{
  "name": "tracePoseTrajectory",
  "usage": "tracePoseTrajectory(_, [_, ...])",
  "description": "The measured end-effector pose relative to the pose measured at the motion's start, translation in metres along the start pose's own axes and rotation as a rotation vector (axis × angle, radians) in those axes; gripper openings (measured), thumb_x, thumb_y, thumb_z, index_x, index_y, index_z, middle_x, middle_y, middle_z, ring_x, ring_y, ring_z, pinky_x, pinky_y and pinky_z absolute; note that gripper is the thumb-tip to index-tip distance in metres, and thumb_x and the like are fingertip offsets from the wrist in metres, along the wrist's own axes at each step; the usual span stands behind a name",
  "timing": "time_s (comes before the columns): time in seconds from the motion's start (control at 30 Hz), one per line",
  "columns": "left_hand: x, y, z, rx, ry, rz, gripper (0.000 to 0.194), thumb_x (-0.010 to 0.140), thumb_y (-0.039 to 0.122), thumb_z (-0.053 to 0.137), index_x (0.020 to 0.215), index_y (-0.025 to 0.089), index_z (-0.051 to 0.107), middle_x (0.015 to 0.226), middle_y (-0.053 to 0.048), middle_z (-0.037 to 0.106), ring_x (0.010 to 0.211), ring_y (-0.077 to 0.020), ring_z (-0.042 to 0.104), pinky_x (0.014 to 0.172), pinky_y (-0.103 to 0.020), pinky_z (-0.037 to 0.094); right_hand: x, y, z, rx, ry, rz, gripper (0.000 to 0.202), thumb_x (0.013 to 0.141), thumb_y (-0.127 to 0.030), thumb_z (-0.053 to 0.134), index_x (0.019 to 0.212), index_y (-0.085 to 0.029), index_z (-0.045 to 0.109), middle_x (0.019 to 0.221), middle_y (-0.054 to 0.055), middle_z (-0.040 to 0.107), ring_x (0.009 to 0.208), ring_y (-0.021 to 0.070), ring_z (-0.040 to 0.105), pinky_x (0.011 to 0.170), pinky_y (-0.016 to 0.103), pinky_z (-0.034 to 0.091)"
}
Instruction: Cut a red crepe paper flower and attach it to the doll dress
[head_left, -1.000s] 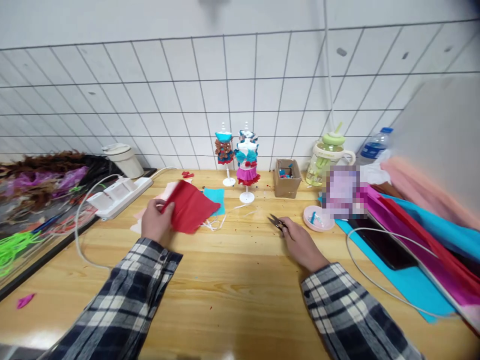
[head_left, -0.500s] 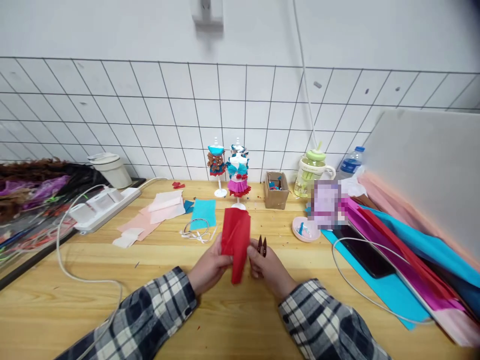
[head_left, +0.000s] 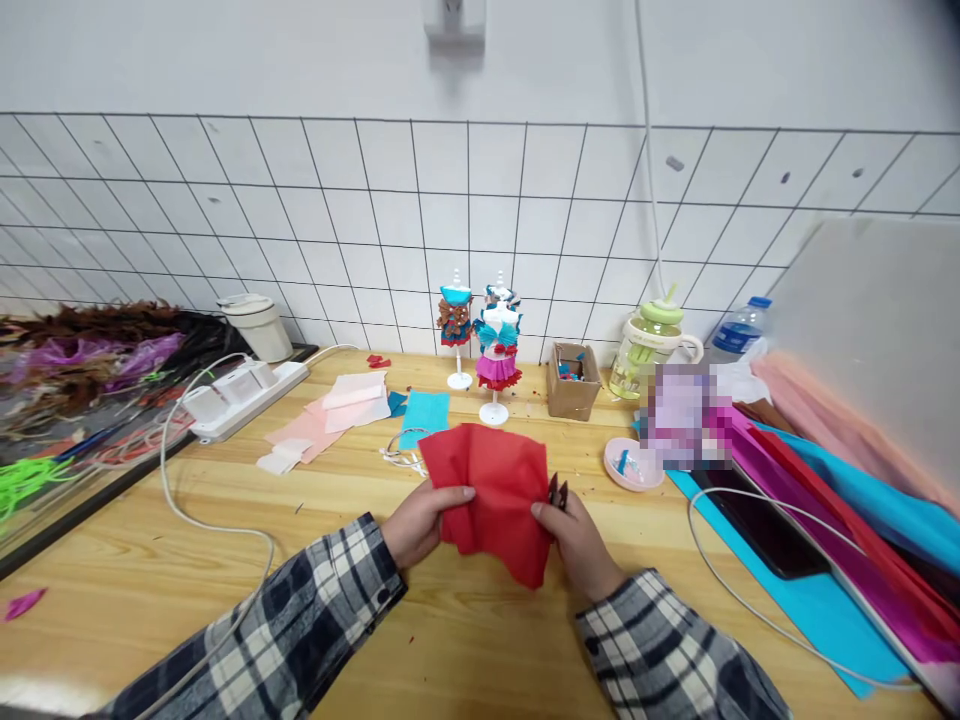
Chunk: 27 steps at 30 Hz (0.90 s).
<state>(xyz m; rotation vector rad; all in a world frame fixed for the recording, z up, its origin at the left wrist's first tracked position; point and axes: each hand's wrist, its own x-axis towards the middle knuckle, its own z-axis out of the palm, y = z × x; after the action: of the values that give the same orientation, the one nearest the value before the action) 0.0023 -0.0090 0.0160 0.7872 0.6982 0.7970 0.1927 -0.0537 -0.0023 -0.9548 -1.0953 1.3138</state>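
A red sheet of thin fabric [head_left: 495, 490] is stretched between my two hands above the table. My left hand [head_left: 418, 520] pinches its left side, thumb on top. My right hand [head_left: 581, 540] grips the right edge and also holds small dark scissors [head_left: 558, 492], whose two pointed blades stick up beside the thumb; their handles are hidden in the palm. Beyond the fabric stand small white dress forms [head_left: 498, 345] wearing blue, pink and red outfits, one partly behind another. A blue fabric piece [head_left: 426, 418] and a metal ring [head_left: 403, 450] lie just past my left hand.
Pale pink fabric pieces [head_left: 341, 415] and a white power strip [head_left: 247, 400] lie to the left. A small cardboard box [head_left: 573, 385], a pink dish [head_left: 634, 468] and a green-lidded bottle [head_left: 646, 350] stand at right. A phone [head_left: 772, 525] and a looping white cable lie on coloured fabrics.
The red fabric was folded narrow and is now spread wide. My hands have moved apart with it. The view has shifted slightly left.
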Motion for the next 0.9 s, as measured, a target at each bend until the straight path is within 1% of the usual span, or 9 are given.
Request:
tracePoseTrajectory(0.07, [0.001,0.001,-0.002,-0.071,0.117,-0.070,0.036,0.065,0.004,0.057,0.099,0.007,0.065,0.090,-0.014,0.073,0.081,-0.0252,0.070,0.079,-0.037,0.053,0.002,-0.002,-0.006,0.011,0.080,-0.005,0.020,0.077,-0.027,0.059,0.094,-0.018,0.063,0.092,0.004,0.067,0.088,0.0207,0.060,0.084,0.033,0.046])
tracePoseTrajectory(0.13, [0.000,0.000,-0.002,-0.084,0.157,-0.131,0.044,0.059,-0.002,0.053,0.101,0.006,0.065,0.087,-0.013,0.074,0.080,-0.0259,0.070,0.078,-0.038,0.054,0.004,-0.004,-0.010,-0.026,0.091,-0.034,0.022,0.076,-0.027,0.063,0.097,-0.018,0.062,0.094,0.003,0.067,0.089,0.0199,0.059,0.085,0.032,0.044])
tracePoseTrajectory(0.3, [-0.002,-0.003,0.003,-0.168,-0.064,-0.152,0.045,0.074,0.004,0.060,0.119,0.008,0.058,0.106,-0.017,0.070,0.100,-0.0281,0.067,0.092,-0.041,0.050,0.006,-0.004,-0.013,-0.031,0.174,-0.097,0.024,0.074,-0.029,0.067,0.094,-0.019,0.058,0.091,0.001,0.063,0.086,0.0171,0.057,0.081,0.030,0.044])
tracePoseTrajectory(0.4, [-0.001,0.000,0.001,-0.200,-0.070,-0.180,0.044,0.081,0.014,0.061,0.125,0.008,0.055,0.112,-0.018,0.068,0.105,-0.0278,0.065,0.097,-0.042,0.046,0.008,-0.003,-0.019,-0.050,0.314,-0.126,0.025,0.073,-0.030,0.068,0.091,-0.020,0.055,0.080,-0.002,0.058,0.075,0.0138,0.053,0.074,0.027,0.042])
tracePoseTrajectory(0.5, [-0.002,0.004,-0.004,-0.276,-0.073,-0.290,0.045,0.086,0.025,0.057,0.127,0.007,0.053,0.109,-0.018,0.069,0.104,-0.0269,0.065,0.100,-0.041,0.044,0.014,-0.002,-0.027,-0.098,0.473,-0.133,0.027,0.072,-0.030,0.070,0.090,-0.019,0.054,0.073,-0.004,0.051,0.068,0.0115,0.048,0.069,0.025,0.039])
tracePoseTrajectory(0.6, [-0.007,0.004,-0.007,-0.311,-0.173,-0.373,0.044,0.086,0.022,0.058,0.125,0.004,0.054,0.108,-0.019,0.069,0.104,-0.0270,0.065,0.100,-0.040,0.044,0.018,0.000,-0.032,-0.132,0.483,-0.092,0.029,0.070,-0.032,0.070,0.089,-0.018,0.054,0.072,-0.005,0.050,0.068,0.0115,0.047,0.070,0.026,0.038])
tracePoseTrajectory(0.67, [-0.010,0.002,-0.006,-0.300,-0.219,-0.381,0.044,0.083,0.012,0.059,0.125,0.003,0.053,0.110,-0.019,0.069,0.106,-0.0272,0.065,0.100,-0.040,0.044,0.019,0.003,-0.034,-0.127,0.447,-0.047,0.031,0.070,-0.034,0.071,0.091,-0.018,0.055,0.070,-0.005,0.050,0.066,0.0113,0.047,0.068,0.026,0.039])
tracePoseTrajectory(0.73, [-0.011,0.001,-0.006,-0.281,-0.206,-0.374,0.046,0.081,0.006,0.057,0.126,0.003,0.052,0.111,-0.019,0.068,0.106,-0.0273,0.064,0.101,-0.041,0.044,0.019,0.003,-0.034,-0.137,0.444,-0.025,0.034,0.068,-0.036,0.072,0.091,-0.018,0.055,0.069,-0.005,0.049,0.065,0.0110,0.047,0.066,0.025,0.039])
tracePoseTrajectory(0.9, [-0.001,0.011,-0.009,-0.330,-0.032,-0.209,0.049,0.088,0.013,0.053,0.135,0.011,0.044,0.115,-0.015,0.068,0.105,-0.0247,0.065,0.101,-0.041,0.045,0.017,-0.004,-0.035,-0.071,0.513,0.015,0.036,0.079,-0.053,0.057,0.096,-0.021,0.055,0.079,-0.002,0.053,0.055,0.0088,0.045,0.052,0.023,0.041])
